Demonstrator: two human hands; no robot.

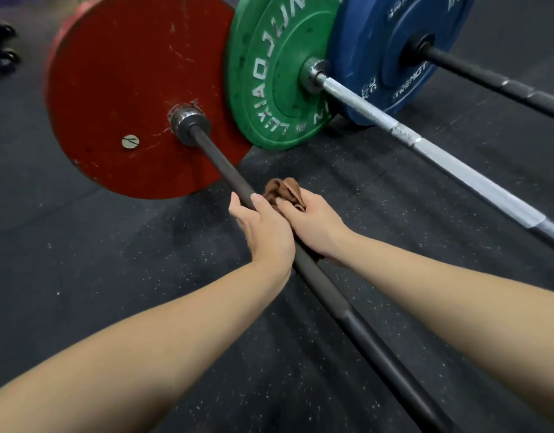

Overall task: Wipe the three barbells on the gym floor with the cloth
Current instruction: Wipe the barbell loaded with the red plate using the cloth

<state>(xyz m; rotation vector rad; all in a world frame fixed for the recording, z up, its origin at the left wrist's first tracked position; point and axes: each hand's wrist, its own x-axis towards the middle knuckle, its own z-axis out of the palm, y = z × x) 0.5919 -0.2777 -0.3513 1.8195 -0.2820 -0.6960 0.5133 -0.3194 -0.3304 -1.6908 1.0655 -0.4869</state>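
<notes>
A person leans over three barbells lying side by side on the speckled black gym floor (82, 260), both bare forearms reaching forward. The left hand (266, 229) has its grip clamped on the nearest bar (347, 310), a dark shaft, with the thumb across the top and the fingers curled round the far side. Just beside it, touching it, the right hand (319, 226) has its grip closed on a brown cloth (283, 190), pressed against the same bar. The cloth bunches out ahead of the fingers, a short way from the red plate (119, 89) at the bar's end. The middle barbell, a silver bar (456, 164), carries a green plate (269, 73) that overlaps the red plate's edge. The far black bar (503, 85) carries a blue plate (394, 57) that stands partly behind the green one.
</notes>
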